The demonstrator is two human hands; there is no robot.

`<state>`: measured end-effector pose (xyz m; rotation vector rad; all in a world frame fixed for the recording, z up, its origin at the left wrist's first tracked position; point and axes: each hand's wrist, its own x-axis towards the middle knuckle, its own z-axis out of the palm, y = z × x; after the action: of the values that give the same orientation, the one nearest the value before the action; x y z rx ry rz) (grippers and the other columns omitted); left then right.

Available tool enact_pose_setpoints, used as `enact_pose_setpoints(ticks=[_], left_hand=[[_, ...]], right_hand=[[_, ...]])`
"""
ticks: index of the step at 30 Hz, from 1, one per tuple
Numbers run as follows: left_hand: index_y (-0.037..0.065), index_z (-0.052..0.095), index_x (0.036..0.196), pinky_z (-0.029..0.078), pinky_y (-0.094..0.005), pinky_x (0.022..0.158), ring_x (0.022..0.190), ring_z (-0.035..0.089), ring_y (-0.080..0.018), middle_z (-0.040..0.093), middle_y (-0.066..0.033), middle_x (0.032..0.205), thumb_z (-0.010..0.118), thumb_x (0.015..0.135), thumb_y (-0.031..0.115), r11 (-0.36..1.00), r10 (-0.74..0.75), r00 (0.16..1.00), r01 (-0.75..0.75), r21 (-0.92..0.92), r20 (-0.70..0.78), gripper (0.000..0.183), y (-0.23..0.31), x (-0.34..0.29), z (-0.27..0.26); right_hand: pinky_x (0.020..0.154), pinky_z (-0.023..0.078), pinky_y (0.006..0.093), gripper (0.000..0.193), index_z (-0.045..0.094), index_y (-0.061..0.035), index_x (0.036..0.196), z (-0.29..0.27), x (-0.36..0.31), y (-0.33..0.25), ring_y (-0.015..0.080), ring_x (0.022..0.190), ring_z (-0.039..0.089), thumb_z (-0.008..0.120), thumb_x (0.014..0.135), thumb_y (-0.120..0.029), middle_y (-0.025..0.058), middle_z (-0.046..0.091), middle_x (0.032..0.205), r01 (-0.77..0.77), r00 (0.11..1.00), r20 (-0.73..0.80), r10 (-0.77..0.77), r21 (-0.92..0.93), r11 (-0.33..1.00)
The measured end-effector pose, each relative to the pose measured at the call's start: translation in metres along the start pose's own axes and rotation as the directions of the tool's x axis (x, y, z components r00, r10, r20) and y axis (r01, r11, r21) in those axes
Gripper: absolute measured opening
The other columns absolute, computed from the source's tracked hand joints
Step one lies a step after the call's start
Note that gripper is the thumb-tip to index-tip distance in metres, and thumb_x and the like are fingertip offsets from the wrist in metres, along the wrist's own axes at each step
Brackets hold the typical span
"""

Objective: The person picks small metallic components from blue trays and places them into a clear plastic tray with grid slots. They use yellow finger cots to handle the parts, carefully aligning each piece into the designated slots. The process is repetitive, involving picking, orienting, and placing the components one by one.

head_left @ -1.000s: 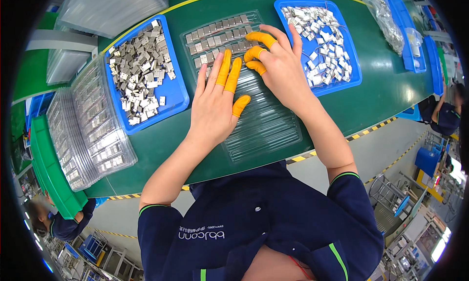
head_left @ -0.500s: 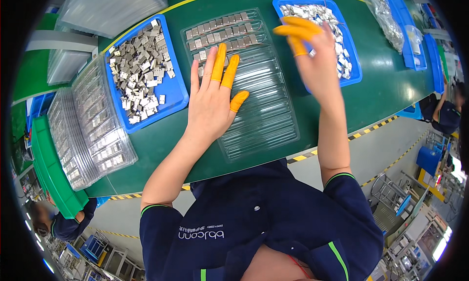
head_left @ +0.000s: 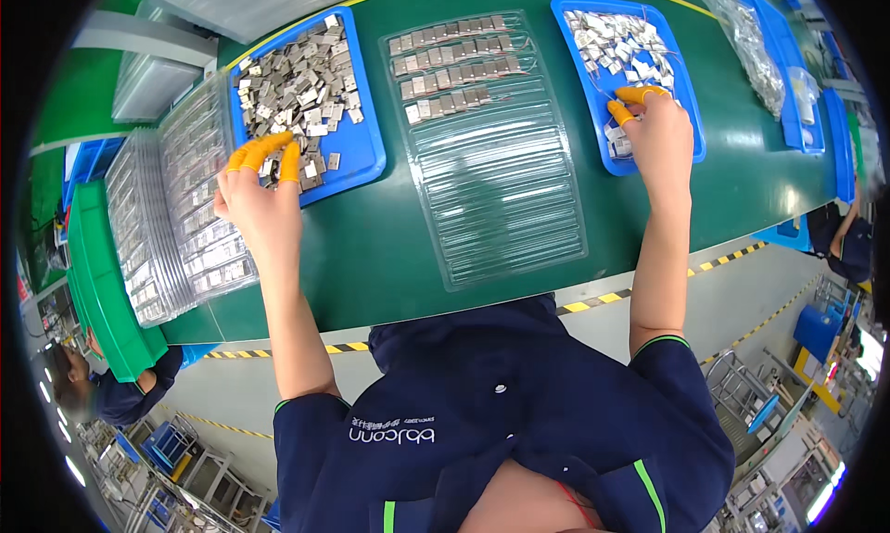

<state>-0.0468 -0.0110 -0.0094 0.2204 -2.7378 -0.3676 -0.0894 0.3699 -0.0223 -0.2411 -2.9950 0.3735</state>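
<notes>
Left hand (head_left: 260, 199): fingers bent down, yellow finger covers (head_left: 264, 148) at the near end of the left blue tray (head_left: 362, 153), over the metal pieces (head_left: 297, 79). A narrow gap shows between covered tips; whether a piece is pinched there, cannot tell.

Right hand (head_left: 666, 139): covered fingertips slightly parted, reaching into the right blue tray (head_left: 603, 81) among white parts (head_left: 612, 37). Thin wires trail from some. Grip on any one part: cannot tell.

Technique, my judgement: take one piece per hand, from the loose edge of the heap rather than its middle. Pinch metal pieces by their flat sides. Lift white parts by the body, not the wire, and slowly, in case wires are tangled. Check which end faces out before leaving the tray.

Between the hands, and touched by neither: clear ribbed sheet (head_left: 501, 199), flat on the green table (head_left: 352, 264). Rows of set pieces (head_left: 454, 69) occupy its far end; the nearest row is shorter than those beyond it. Sleeves and wrists are best kept clear of these rows.

Further left: stacked clear sheets (head_left: 185, 209) with pieces in them, then a green bin (head_left: 102, 283).
</notes>
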Motion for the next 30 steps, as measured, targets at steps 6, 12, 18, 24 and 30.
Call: enact_pose_setpoints(ticks=[6,12,18,24,30], left_hand=[[0.013,0.073,0.087,0.030,-0.0354,0.086,0.092,0.056,-0.0190,0.068,-0.0029,0.089,0.076,0.069,0.024,0.996,0.062,0.991,-0.055,-0.067,0.121,0.021,-0.011,-0.004,0.007],[0.009,0.072,0.088,0.037,-0.0353,0.081,0.088,0.056,-0.0221,0.066,-0.0077,0.088,0.075,0.069,0.022,0.984,0.166,0.949,-0.177,0.020,0.269,0.023,0.001,0.005,0.009],[0.003,0.069,0.087,0.048,-0.0379,0.071,0.079,0.059,-0.0302,0.063,-0.0138,0.085,0.071,0.071,0.013,0.952,0.295,0.914,-0.305,-0.007,0.279,0.019,0.010,0.010,0.004],[0.002,0.068,0.088,0.049,-0.0387,0.069,0.075,0.061,-0.0303,0.062,-0.0137,0.084,0.066,0.073,0.008,0.924,0.361,0.865,-0.382,-0.009,0.347,0.017,0.013,0.019,-0.001],[0.003,0.066,0.096,0.049,-0.0336,0.064,0.076,0.064,-0.0244,0.064,-0.0118,0.087,0.063,0.079,0.004,0.936,0.342,0.931,-0.323,-0.142,0.131,0.017,0.007,0.014,0.007]], right_hand=[[0.062,0.049,0.0320,0.023,0.070,-0.0067,0.096,0.002,0.000,0.000,0.0245,0.066,0.064,0.071,0.077,-0.020,0.0134,0.068,0.079,0.035,0.943,-0.332,-0.003,0.091,0.995],[0.070,0.049,0.0219,0.024,0.067,-0.0019,0.105,-0.010,-0.005,0.001,0.0124,0.076,0.065,0.067,0.083,-0.012,0.0092,0.069,0.088,-0.049,0.971,-0.117,0.209,0.757,0.652],[0.083,0.049,0.0245,0.029,0.061,0.0064,0.111,-0.014,-0.012,-0.005,0.0167,0.090,0.064,0.064,0.084,-0.004,0.0129,0.066,0.098,-0.028,0.991,-0.015,0.131,0.949,0.314],[0.081,0.049,0.0236,0.028,0.059,0.0073,0.112,-0.011,-0.014,-0.015,0.0176,0.089,0.065,0.061,0.085,0.000,0.0141,0.065,0.099,-0.005,0.992,-0.048,0.121,0.914,0.406],[0.081,0.051,0.0280,0.023,0.059,0.0080,0.109,-0.007,-0.021,-0.025,0.0215,0.090,0.065,0.058,0.086,0.001,0.0159,0.065,0.100,-0.030,0.997,0.004,0.072,0.933,0.358]])
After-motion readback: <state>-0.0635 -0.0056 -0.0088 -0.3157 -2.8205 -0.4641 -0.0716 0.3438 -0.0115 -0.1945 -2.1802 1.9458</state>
